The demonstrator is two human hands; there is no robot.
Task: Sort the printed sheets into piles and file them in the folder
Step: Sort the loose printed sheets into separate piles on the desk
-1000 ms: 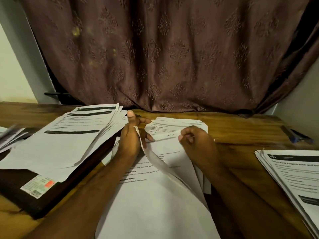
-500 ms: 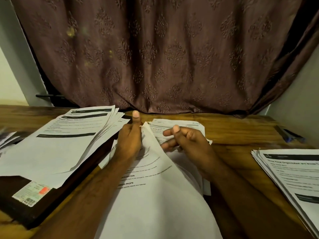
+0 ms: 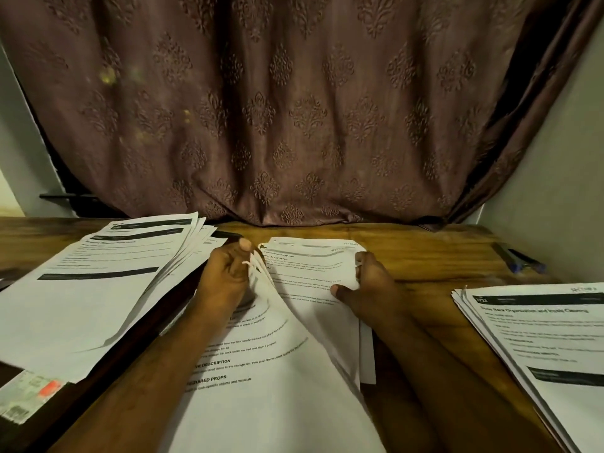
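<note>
Head view: the left hand (image 3: 225,276) is closed on the top corner of several sheets (image 3: 271,371), thumb up, pinching their fanned edges and lifting them so that they arch up from the stack toward the table's near edge. The right hand (image 3: 369,282) is curled around the right edge of the stack (image 3: 307,266), thumb pressed flat on the exposed printed page, fingers wrapped under the paper's side. Both forearms come in from the near edge, either side of the raised sheets.

That stack lies at the middle of the table (image 3: 425,256), its top edge toward the far edge. Just left of the left hand, a loosely fanned pile (image 3: 91,289) of printed pages with black header bars rests on a dark folder (image 3: 108,371), which reaches the near left corner and carries a white label with an orange patch. A third pile (image 3: 549,348), also fanned, sits at the right edge, well apart from the hands. Near the far right corner lies a blue pen (image 3: 526,264). A brown patterned curtain (image 3: 294,109) hangs behind the far edge.
</note>
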